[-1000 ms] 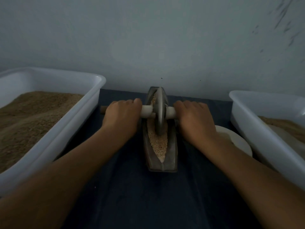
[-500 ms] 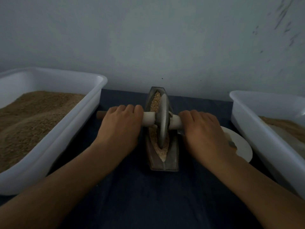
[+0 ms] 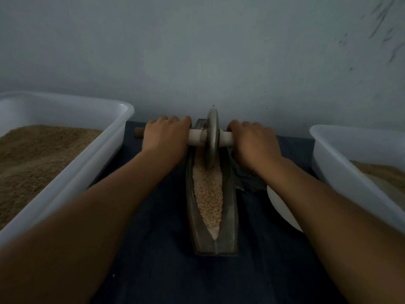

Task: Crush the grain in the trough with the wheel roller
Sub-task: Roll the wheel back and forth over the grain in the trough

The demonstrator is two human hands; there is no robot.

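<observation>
1. Dark cloth [image 3: 153,270] covers the bench below a bare grey wall.
2. Grip: left hand [image 3: 165,137] and right hand [image 3: 254,143] each curl round the axle of the wheel roller [image 3: 212,137], at the far end of the trough [image 3: 213,244].
3. Progress: grain [image 3: 208,194] looks mostly whole; crushing judged incomplete.
4. Markings: none legible.

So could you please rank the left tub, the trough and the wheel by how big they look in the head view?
1. Left tub, partly cut off
2. Trough
3. Wheel
</observation>
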